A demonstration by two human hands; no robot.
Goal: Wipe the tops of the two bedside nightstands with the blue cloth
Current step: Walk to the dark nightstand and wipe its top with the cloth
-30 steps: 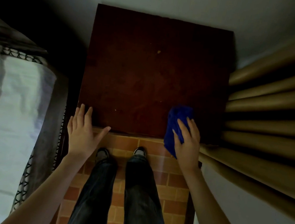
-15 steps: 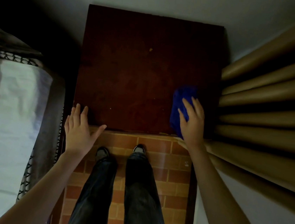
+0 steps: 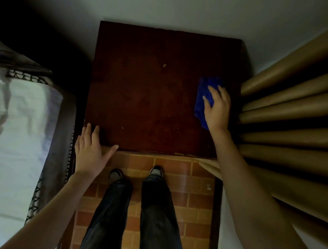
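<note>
A dark reddish-brown nightstand (image 3: pixel 152 94) stands against the wall, seen from straight above. My right hand (image 3: pixel 217 108) lies flat on the blue cloth (image 3: pixel 202 100) and presses it to the top near the right edge, about halfway back. Part of the cloth sticks out left of and beyond the fingers. My left hand (image 3: pixel 89 150) rests open with spread fingers on the nightstand's front left corner. A few pale specks dot the wood.
A bed with white bedding (image 3: pixel 14 138) and a dark frame lies close on the left. Tan curtain folds (image 3: pixel 294 122) hang right beside the nightstand's right edge. My legs and shoes (image 3: pixel 135 203) stand on brick-patterned flooring (image 3: pixel 198 191) in front.
My right hand has slid the blue cloth from the front right edge back along the right side. The left hand has stayed at the front left corner.
</note>
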